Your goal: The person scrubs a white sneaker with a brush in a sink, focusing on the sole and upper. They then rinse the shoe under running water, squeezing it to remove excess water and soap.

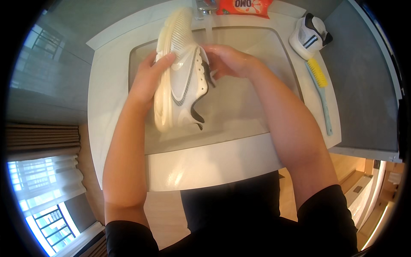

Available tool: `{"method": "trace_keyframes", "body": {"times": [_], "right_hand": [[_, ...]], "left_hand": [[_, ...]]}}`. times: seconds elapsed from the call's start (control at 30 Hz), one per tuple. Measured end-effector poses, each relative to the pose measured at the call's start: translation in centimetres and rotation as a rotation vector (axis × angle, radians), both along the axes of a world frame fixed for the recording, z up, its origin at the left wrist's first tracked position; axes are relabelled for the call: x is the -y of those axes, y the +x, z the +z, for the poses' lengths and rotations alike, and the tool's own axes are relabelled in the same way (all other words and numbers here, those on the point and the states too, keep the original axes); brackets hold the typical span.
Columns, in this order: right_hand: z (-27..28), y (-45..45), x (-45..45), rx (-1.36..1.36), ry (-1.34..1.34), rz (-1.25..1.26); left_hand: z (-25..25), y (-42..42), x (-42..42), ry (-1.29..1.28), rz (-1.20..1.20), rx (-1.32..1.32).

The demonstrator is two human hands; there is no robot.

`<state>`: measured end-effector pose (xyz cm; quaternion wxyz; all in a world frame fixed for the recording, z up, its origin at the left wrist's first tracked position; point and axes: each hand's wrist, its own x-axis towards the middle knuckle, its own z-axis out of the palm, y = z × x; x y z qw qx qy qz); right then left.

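Observation:
A white sneaker (188, 85) with grey trim and a black collar lining is held on its side over the sink basin (237, 109). Its thick cream sole faces left and the toe points toward the back wall. My left hand (148, 77) grips the sole, thumb on the upper and the other fingers hidden beneath. At the lace opening, my right hand (232, 61) holds the tongue edge, its fingertips partly hidden by the shoe. Water (209, 30) runs from the chrome faucet (207, 7) just behind my right hand.
An orange OMO detergent bag (245, 8) lies beside the faucet. On the right of the pale countertop (107, 83) stand a second white sneaker (306, 38) and, nearer me, a blue-handled brush (322, 93) with yellow bristles. A grey panel (366, 83) borders the right side.

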<state>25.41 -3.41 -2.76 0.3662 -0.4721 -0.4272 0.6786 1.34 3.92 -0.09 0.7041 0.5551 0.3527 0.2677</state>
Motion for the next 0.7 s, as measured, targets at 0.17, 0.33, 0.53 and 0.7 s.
{"method": "trace_keyframes", "body": {"times": [0.17,0.33,0.53,0.7], "right_hand": [[0.0,0.2,0.2,-0.038,-0.02,-0.02],[0.5,0.3,0.5,0.036,-0.019,0.027],[0.6,0.4,0.6,0.203,0.006,-0.165],[0.6,1.6,0.0,0.295,0.088,-0.291]], "left_hand": [[-0.2,-0.2,-0.7,-0.126,-0.021,0.055],[-0.7,-0.3,-1.1,-0.17,-0.032,0.055],[-0.5,0.0,-0.7,-0.155,-0.022,-0.019],[-0.3,0.0,-0.5,-0.156,-0.024,-0.033]]}}
